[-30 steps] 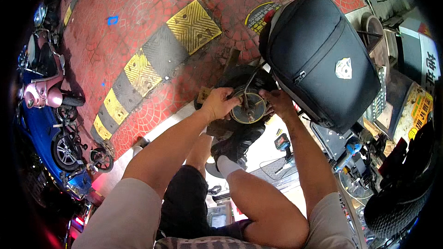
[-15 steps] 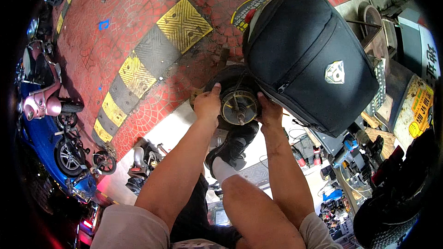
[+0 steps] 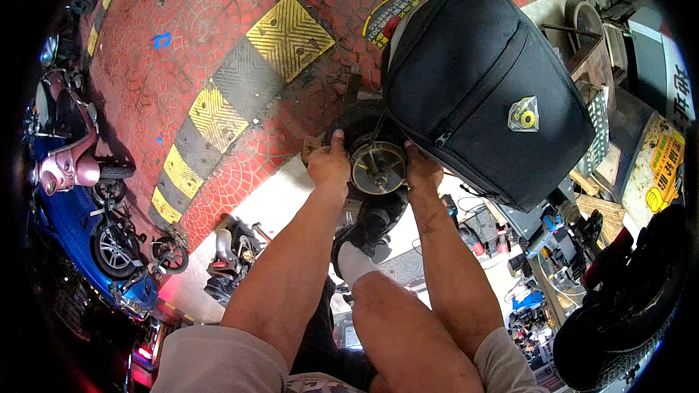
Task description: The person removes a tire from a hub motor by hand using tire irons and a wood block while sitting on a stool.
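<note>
A small wheel with a black tyre (image 3: 362, 118) and a round metal hub (image 3: 378, 167) lies between my hands, its axle stub pointing up at me. My left hand (image 3: 329, 161) is closed on the tyre's left side, thumb on top. On the opposite side my right hand (image 3: 424, 170) grips the rim; its fingertips are partly hidden. Against the wheel's near edge is my black shoe (image 3: 362, 231), with a white sock (image 3: 357, 262) above it. A black backpack-like bag (image 3: 488, 94) stands just right of the wheel and covers part of it from view.
A yellow and black speed bump (image 3: 240, 76) crosses the red paving (image 3: 182, 7) at left. Tools and parts (image 3: 535, 320) crowd the lower right. Motor parts (image 3: 227, 255) lie lower left. Further left are a pink scooter (image 3: 69, 167) and a blue vehicle (image 3: 65, 225).
My right hand has come slightly inward along the wheel. More of the tyre shows at its near edge, beside my shoe. My left hand keeps its hold.
</note>
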Tool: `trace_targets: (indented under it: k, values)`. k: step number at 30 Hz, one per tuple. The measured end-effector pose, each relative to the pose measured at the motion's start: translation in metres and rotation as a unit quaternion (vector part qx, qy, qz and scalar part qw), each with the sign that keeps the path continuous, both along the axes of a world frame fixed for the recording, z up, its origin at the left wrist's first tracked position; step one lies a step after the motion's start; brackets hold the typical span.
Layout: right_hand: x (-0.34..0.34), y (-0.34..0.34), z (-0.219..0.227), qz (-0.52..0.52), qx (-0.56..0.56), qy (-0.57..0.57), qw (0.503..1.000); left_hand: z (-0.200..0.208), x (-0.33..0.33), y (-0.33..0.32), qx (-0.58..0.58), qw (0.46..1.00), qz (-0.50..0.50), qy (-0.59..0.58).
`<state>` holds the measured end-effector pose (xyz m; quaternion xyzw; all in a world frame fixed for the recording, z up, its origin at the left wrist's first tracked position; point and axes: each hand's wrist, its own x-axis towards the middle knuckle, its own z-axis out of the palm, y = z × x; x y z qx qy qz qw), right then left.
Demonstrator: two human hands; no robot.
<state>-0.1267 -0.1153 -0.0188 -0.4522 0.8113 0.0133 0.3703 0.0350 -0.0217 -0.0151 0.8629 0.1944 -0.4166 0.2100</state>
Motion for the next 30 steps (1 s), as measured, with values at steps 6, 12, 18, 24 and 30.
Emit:
trace_targets:
  k: [6, 12, 18, 24, 30]
  values:
    - [-0.013, 0.008, -0.015, 0.079, -0.056, 0.01, 0.995, 0.005, 0.001, 0.002, -0.024, 0.999, 0.004, 0.03]
    - [-0.007, 0.0, -0.01, 0.03, 0.025, 0.046, 0.998, 0.0, 0.005, 0.002, -0.015, 0.999, -0.017, 0.031]
    - [-0.023, 0.008, -0.022, 0.031, 0.011, 0.0, 0.999, 0.007, 0.003, -0.002, -0.044, 0.999, -0.009, 0.015]
    - [-0.016, 0.003, -0.008, 0.054, 0.01, -0.016, 0.998, 0.006, 0.004, -0.004, -0.043, 0.999, -0.012, 0.03]
    - [-0.021, 0.007, -0.013, -0.027, 0.018, -0.09, 0.995, -0.002, 0.007, 0.002, -0.069, 0.997, 0.005, 0.038]
